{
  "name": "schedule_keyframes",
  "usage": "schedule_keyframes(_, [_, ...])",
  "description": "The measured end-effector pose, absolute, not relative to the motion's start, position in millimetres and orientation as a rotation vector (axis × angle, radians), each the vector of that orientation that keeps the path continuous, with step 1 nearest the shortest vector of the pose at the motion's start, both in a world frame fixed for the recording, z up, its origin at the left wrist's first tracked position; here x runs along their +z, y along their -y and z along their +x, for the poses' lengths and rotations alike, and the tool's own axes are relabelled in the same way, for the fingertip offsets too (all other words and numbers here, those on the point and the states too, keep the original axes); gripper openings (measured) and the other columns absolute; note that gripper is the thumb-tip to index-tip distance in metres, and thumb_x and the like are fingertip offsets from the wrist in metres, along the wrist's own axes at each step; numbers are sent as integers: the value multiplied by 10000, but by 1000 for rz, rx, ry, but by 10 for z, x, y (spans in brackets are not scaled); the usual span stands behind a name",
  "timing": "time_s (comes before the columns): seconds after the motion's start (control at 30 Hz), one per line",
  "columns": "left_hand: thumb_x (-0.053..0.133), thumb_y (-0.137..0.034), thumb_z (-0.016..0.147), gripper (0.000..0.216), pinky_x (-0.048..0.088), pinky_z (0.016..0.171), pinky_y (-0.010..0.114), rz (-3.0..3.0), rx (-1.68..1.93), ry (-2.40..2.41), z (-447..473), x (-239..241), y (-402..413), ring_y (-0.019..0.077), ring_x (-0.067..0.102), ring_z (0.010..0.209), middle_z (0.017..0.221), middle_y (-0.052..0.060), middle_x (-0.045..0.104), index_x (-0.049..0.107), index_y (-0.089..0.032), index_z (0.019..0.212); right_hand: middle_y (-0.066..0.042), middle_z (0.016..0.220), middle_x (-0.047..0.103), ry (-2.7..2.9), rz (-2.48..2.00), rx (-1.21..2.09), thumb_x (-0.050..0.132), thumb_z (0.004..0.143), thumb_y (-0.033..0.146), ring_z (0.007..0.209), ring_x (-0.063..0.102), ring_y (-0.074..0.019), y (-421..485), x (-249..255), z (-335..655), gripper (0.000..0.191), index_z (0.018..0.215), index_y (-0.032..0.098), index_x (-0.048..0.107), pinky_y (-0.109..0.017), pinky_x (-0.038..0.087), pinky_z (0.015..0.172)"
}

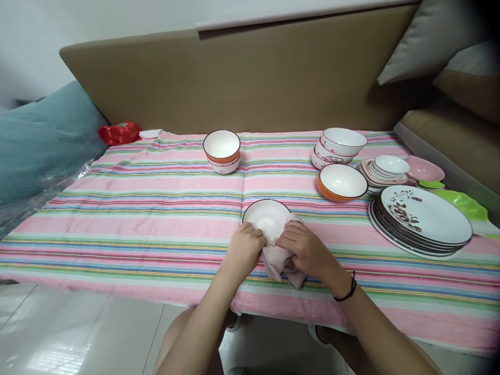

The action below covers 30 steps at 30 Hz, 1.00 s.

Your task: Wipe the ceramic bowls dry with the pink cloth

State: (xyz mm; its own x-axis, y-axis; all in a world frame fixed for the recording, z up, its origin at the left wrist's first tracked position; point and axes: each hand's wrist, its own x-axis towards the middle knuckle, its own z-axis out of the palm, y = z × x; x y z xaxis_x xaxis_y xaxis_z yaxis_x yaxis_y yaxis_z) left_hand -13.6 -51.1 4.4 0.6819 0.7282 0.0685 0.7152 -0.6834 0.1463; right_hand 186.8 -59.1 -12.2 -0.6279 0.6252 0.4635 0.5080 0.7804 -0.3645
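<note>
A white bowl with a dark rim (pixel 267 219) is tilted toward me over the striped cloth (pixel 156 219). My left hand (pixel 245 250) is closed on the bowl's near rim. My right hand (pixel 307 250) is closed on a pale pink rag (pixel 278 263) that presses against the bowl's right side and hangs below both hands. A black band circles my right wrist.
Two stacked bowls (pixel 222 151) stand at the back centre. An orange bowl (pixel 341 182), a stack of patterned bowls (pixel 339 147), small dishes (pixel 388 169), large flowered plates (pixel 424 219), a pink dish (pixel 425 169) and green dishes (pixel 463 204) crowd the right. A red packet (pixel 119 132) lies back left.
</note>
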Motion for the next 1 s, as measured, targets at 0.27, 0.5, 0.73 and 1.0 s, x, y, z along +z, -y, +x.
schedule_keyframes(0.27, [568,-82,767,94,389,727,391,2789,197,-1230,-101,65,518,235,549,762,780,71,651,624,-157,770,-35,711,529,2444,-918,213,404,593,-35,761,439,-197,603,-119,1840,312,746,171,580,-390,399,928])
schedule_keyframes(0.5, [584,-66,772,132,422,755,365,2779,223,-1166,-141,120,451,199,547,733,720,44,640,650,-166,718,-35,682,589,2425,-1014,247,460,621,-10,744,496,-200,618,-137,1798,240,696,169,600,-401,384,950])
schedule_keyframes(0.73, [717,-73,667,348,275,1115,540,2718,672,-1181,-181,103,432,328,402,1324,1392,112,527,678,-185,995,-74,896,722,2437,-1175,475,509,642,8,904,621,-233,636,-107,1825,361,918,140,700,-439,346,1031])
schedule_keyframes(1.0, [783,-167,641,1011,504,901,446,1991,675,-1359,-162,-29,352,336,596,1152,1300,194,600,257,-154,1504,-82,1055,719,2322,-1126,495,442,626,-7,964,631,-250,633,-189,1887,560,1106,170,669,-435,470,930])
